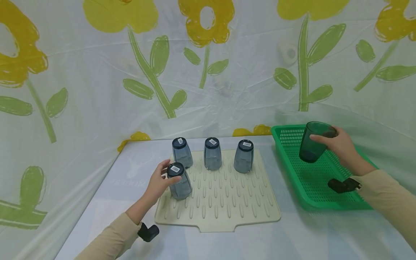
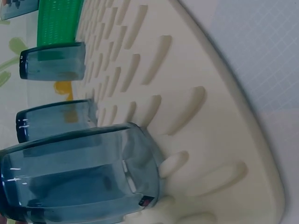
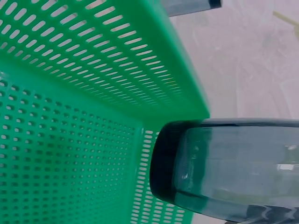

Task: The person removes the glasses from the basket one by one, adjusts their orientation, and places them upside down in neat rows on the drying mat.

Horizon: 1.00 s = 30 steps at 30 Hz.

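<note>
My left hand (image 1: 161, 179) grips an upside-down blue-grey glass (image 1: 181, 186) at the front left of a cream drying mat (image 1: 224, 202); in the left wrist view this glass (image 2: 84, 172) has its rim at the ridged mat. Behind it stand a left glass (image 1: 183, 155), a middle glass (image 1: 212, 155) and a right glass (image 1: 243, 159), all upside down with labels on their bases. Over the green basket (image 1: 292, 177), my right hand (image 1: 341, 144) holds another glass (image 1: 313, 142), mouth up and tilted. The right wrist view shows this glass (image 3: 233, 168) by the basket wall.
The perforated basket stands at the right of the white table (image 1: 120, 202), beside the mat. A flower-printed curtain (image 1: 227, 97) hangs behind the table and along the sides. Each sleeve carries a black wrist camera, the left one (image 1: 148, 233) near the mat's front corner.
</note>
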Motion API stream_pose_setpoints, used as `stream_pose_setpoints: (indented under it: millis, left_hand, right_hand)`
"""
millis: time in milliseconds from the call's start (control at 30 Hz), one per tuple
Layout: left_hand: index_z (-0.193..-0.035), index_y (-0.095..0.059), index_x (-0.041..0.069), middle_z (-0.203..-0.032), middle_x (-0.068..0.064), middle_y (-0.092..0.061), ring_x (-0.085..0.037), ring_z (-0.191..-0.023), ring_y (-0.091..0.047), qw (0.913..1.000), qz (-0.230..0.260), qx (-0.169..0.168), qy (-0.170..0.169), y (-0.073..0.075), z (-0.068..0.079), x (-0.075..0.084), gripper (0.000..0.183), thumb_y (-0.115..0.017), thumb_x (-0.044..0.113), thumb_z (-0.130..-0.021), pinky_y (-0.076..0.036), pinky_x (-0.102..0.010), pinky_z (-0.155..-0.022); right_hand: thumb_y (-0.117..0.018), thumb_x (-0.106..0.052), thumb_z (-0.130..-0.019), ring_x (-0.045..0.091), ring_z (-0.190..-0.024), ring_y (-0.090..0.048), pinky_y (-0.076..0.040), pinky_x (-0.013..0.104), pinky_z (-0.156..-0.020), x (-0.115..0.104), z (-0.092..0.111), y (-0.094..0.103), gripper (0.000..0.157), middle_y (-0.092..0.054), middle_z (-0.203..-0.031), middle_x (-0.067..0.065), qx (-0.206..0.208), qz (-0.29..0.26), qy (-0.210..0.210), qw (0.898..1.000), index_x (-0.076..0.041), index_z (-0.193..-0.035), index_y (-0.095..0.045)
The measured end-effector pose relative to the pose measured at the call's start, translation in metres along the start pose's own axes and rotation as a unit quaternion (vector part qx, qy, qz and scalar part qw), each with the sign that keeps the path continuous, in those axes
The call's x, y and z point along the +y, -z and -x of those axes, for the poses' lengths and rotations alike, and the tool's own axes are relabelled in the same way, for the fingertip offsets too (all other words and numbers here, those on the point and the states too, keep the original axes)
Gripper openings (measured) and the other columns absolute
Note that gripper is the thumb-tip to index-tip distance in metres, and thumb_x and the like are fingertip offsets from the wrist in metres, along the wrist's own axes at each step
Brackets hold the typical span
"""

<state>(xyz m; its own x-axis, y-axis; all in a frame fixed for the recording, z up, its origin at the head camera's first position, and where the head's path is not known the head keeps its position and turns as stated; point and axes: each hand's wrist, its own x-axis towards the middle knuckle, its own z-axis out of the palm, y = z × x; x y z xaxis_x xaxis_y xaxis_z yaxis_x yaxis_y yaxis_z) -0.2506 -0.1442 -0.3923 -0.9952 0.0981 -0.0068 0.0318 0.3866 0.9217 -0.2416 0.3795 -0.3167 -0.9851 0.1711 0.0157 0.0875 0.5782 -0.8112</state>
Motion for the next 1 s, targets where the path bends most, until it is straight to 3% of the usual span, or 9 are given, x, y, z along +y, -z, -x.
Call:
stream_pose_setpoints:
  millis: [100, 267, 367, 467, 567, 1000]
  left_hand:
    - [-0.141, -0.026, 0.006, -0.143, -0.019, -0.031, -0.033, -0.129, -0.031, 0.9999, -0.002, 0.001, -0.010, 0.000, -0.001, 0.005, 0.075, -0.069, 0.016, -0.081, -0.023, -0.049, -0.108]
    - [-0.141, -0.027, 0.005, -0.143, -0.018, -0.032, -0.034, -0.131, -0.029, 0.9996, -0.007, 0.004, -0.026, 0.001, -0.004, 0.014, 0.074, -0.069, 0.015, -0.080, -0.022, -0.047, -0.109]
    - [-0.141, -0.027, 0.005, -0.143, -0.018, -0.032, -0.035, -0.132, -0.028, 0.9996, -0.008, 0.000, -0.028, 0.002, -0.006, 0.019, 0.074, -0.069, 0.015, -0.081, -0.020, -0.046, -0.110]
    - [-0.141, -0.026, 0.005, -0.143, -0.017, -0.031, -0.034, -0.132, -0.028, 0.9995, -0.007, -0.004, -0.030, 0.004, -0.008, 0.025, 0.073, -0.067, 0.016, -0.082, -0.019, -0.045, -0.111]
    - [-0.141, -0.026, 0.005, -0.144, -0.018, -0.031, -0.033, -0.131, -0.029, 0.9992, -0.003, -0.005, -0.040, 0.006, -0.009, 0.028, 0.073, -0.067, 0.017, -0.083, -0.020, -0.044, -0.110]
    - [-0.140, -0.028, 0.005, -0.143, -0.017, -0.032, -0.033, -0.132, -0.028, 0.9967, 0.015, -0.014, -0.078, -0.005, -0.016, 0.044, 0.071, -0.068, 0.013, -0.082, -0.019, -0.044, -0.111]
  right_hand:
    - [-0.052, -0.043, -0.090, 0.020, -0.102, -0.041, -0.044, 0.023, -0.077, -0.004, 0.001, 0.001, 0.092, -0.017, -0.141, 0.035, 0.000, 0.010, 0.004, 1.000, 0.004, -0.144, 0.008]
    - [-0.051, -0.043, -0.090, -0.006, -0.088, -0.035, -0.044, 0.024, -0.081, -0.010, 0.004, 0.002, 0.091, -0.019, -0.141, 0.033, -0.003, 0.007, 0.007, 1.000, 0.001, -0.145, 0.006]
    - [-0.052, -0.042, -0.090, -0.007, -0.087, -0.036, -0.044, 0.028, -0.084, -0.013, 0.007, 0.002, 0.089, -0.028, -0.137, 0.027, -0.003, 0.002, 0.012, 1.000, 0.000, -0.145, 0.005]
    - [-0.053, -0.039, -0.091, -0.009, -0.085, -0.040, -0.045, 0.023, -0.082, -0.017, 0.009, 0.001, 0.087, -0.039, -0.122, 0.006, -0.005, -0.005, 0.025, 1.000, 0.000, -0.146, 0.002]
    - [-0.054, -0.036, -0.091, -0.011, -0.085, -0.044, -0.045, 0.016, -0.077, -0.020, 0.011, 0.001, 0.084, -0.037, -0.110, -0.012, -0.008, -0.014, 0.039, 0.999, -0.001, -0.146, -0.001]
    - [-0.056, -0.033, -0.091, -0.014, -0.085, -0.045, -0.043, 0.011, -0.074, -0.035, 0.019, 0.000, 0.081, -0.041, -0.101, -0.019, -0.021, -0.033, 0.046, 0.998, -0.003, -0.147, -0.005]
